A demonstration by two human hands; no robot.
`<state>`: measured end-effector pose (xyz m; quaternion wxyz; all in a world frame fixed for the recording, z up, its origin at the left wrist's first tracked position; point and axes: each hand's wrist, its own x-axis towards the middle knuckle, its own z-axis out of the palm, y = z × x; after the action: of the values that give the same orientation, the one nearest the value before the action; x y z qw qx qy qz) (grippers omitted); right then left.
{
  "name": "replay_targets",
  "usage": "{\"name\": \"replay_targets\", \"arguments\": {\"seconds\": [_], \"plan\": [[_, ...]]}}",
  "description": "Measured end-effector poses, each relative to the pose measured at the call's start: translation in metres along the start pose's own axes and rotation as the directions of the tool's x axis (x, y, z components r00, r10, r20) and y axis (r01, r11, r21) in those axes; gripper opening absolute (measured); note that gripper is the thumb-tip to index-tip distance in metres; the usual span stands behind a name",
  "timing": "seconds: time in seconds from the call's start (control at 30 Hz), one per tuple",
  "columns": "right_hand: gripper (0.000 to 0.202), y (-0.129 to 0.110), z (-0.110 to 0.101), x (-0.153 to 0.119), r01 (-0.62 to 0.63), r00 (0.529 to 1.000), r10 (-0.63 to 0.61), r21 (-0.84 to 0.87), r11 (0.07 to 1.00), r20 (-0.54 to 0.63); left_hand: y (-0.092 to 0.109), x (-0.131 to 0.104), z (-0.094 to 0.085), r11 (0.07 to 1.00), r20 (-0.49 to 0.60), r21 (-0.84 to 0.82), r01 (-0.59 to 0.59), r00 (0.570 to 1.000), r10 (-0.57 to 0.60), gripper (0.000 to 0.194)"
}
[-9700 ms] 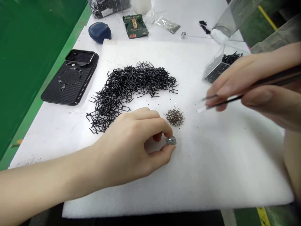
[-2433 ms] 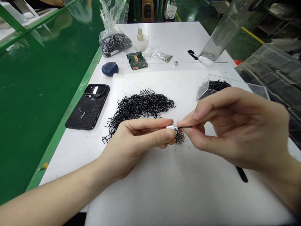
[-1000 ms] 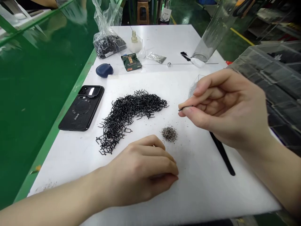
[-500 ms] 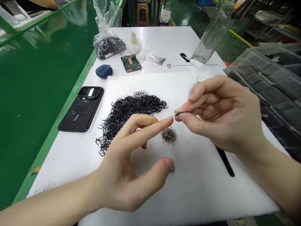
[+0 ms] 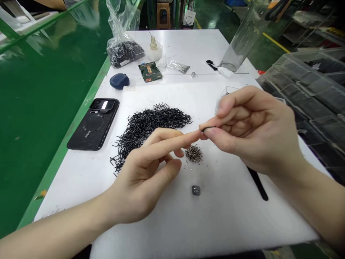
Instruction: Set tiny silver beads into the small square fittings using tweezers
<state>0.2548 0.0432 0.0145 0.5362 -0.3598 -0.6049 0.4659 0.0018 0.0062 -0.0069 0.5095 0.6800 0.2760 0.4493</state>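
Two hands: left hand [image 5: 145,176] and right hand [image 5: 256,133] are meeting above the white foam sheet [image 5: 229,219], which is covering the near part of the bench [image 5: 199,43].
Right grip: thumb and index finger are pinching a thin black piece [image 5: 208,128], holding it up off the foam, its tip pointing toward the bench's left edge.
Left grip: standing unclosed, the thumb parting from the index finger, which is reaching to the pinch; whether its tip is touching the piece or the right fingertips, I cannot tell.
Foam, near side: a small grey block [image 5: 196,190] is resting below the hands.
Foam, middle: a heap of metallic grains [image 5: 193,154] is lying beyond the block.
Foam, left half: a pile of bent black pins [image 5: 159,118] is curving around, partly hiding behind the left hand.
Foam, right side: black tweezers [image 5: 258,183] are showing one end from under the right hand; a clear plastic box [image 5: 222,100] is sitting mostly hidden behind it.
Bench, left edge: a black-cased phone [image 5: 93,126] is lying back up, near a dark blue rounded object [image 5: 119,81].
Bench, far side: a clear bag [image 5: 125,52] is holding black pieces, and a green packet [image 5: 150,72] is lying near it.
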Motion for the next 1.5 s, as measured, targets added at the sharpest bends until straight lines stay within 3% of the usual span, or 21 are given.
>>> {"name": "replay_targets", "arguments": {"seconds": [0.83, 0.97, 1.1, 1.2, 1.33, 1.5], "plan": [[0.044, -0.006, 0.005, 0.000, -0.025, 0.998, 0.027, 0.028, 0.999, -0.059, -0.003, 0.004, -0.004, 0.999, 0.073, 0.026, -0.028, 0.997, 0.026, 0.065], [0.043, -0.004, 0.004, -0.002, -0.055, 0.995, 0.057, 0.033, 0.998, -0.087, -0.003, 0.003, -0.003, 1.000, 0.003, 0.006, 0.017, 1.000, -0.017, 0.061], [0.037, 0.000, 0.004, 0.000, -0.163, 0.987, 0.163, 0.096, 0.982, 0.010, -0.003, 0.005, 0.000, 0.999, -0.153, -0.022, 0.027, 0.988, -0.030, 0.044], [0.042, 0.000, 0.005, 0.001, -0.320, 0.943, 0.300, 0.144, 0.936, 0.146, -0.003, 0.006, 0.004, 1.000, -0.236, 0.031, 0.006, 0.972, 0.001, 0.039], [0.052, -0.002, 0.008, 0.000, -0.480, 0.866, 0.414, 0.230, 0.846, 0.281, 0.000, 0.006, 0.007, 0.994, -0.252, 0.102, -0.041, 0.966, 0.066, 0.039], [0.056, -0.003, 0.009, 0.000, -0.545, 0.826, 0.468, 0.234, 0.805, 0.316, 0.004, 0.006, 0.008, 0.994, -0.261, 0.102, -0.033, 0.963, 0.059, 0.034]]}}
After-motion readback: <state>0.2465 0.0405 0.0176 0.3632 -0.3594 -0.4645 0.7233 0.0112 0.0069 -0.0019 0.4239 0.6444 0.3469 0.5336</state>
